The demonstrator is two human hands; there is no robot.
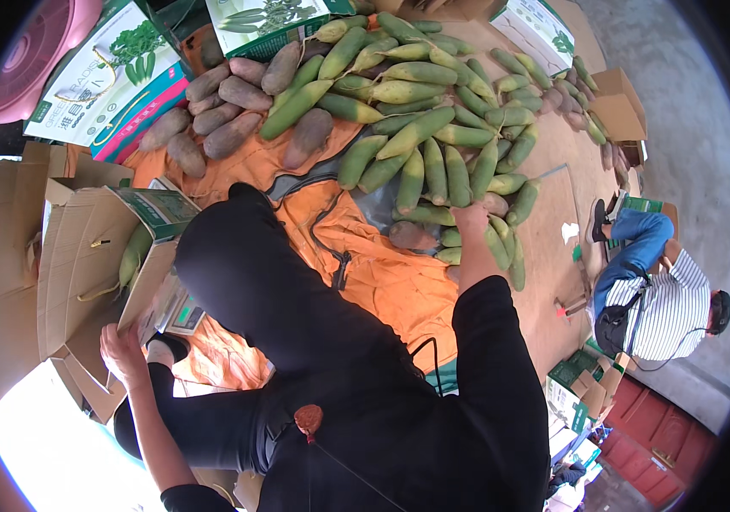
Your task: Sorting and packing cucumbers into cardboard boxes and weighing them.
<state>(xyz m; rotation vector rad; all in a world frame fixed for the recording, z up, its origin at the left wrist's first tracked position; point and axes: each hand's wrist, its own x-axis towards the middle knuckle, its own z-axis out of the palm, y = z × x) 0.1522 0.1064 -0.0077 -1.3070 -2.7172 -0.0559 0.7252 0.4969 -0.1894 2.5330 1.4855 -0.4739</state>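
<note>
My left hand (124, 354) is closed on the edge of an open cardboard box (66, 273) at the left. Inside that box lies a green radish (133, 254) with a long thin root. A digital scale (184, 316) shows beside the box, partly covered by it. Over the pile of green radishes (416, 128), my right arm stretches forward. At the pile's near edge my right hand (471, 218) has its fingers bent around the end of a green radish (459, 179); the fingertips are partly hidden.
Reddish-purple roots (246, 92) lie left of the pile on an orange cloth (382, 282). Printed cartons (109, 77) and a pink plastic basin (37, 60) stand at the far left. At the right sits another person (672, 299) in a striped shirt, near more cartons (587, 384).
</note>
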